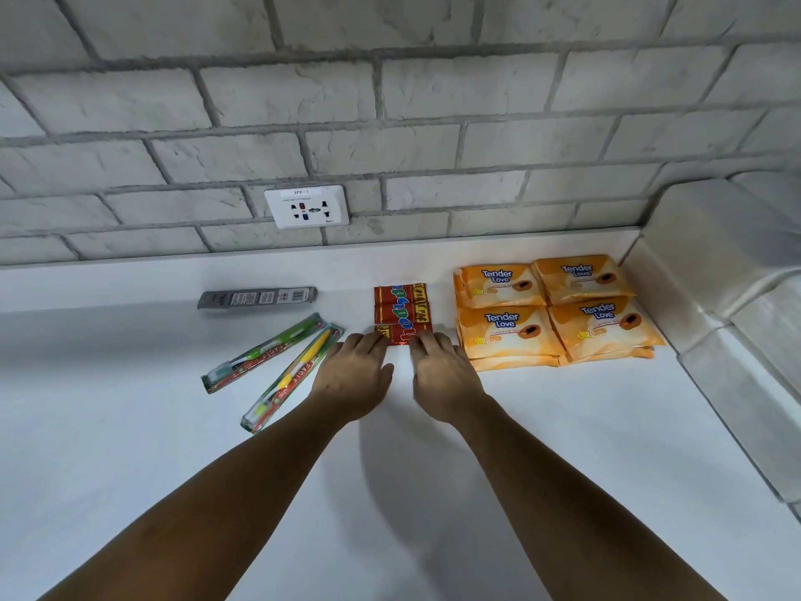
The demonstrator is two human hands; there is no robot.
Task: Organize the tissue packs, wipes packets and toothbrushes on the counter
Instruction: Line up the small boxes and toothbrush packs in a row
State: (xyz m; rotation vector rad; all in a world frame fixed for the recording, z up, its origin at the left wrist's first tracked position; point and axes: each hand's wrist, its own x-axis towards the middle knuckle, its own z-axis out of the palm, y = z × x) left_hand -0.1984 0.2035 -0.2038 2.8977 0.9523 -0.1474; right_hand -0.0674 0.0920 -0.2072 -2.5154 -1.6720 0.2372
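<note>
Three red tissue packs (402, 308) lie in a column on the white counter (542, 427). My left hand (353, 377) and my right hand (442, 375) both touch the nearest pack with straight fingers, one at each front corner. To the right, several orange wipes packets (555, 308) sit in stacked pairs forming a square. To the left lie a green toothbrush (264, 351) and a yellow toothbrush (294, 377) in packaging, slanted side by side. A grey toothbrush package (258, 298) rests flat farther back.
A brick-pattern wall (390, 123) with a white power outlet (307, 206) backs the counter. At the right a raised grey ledge (728, 288) bounds the counter and runs toward me.
</note>
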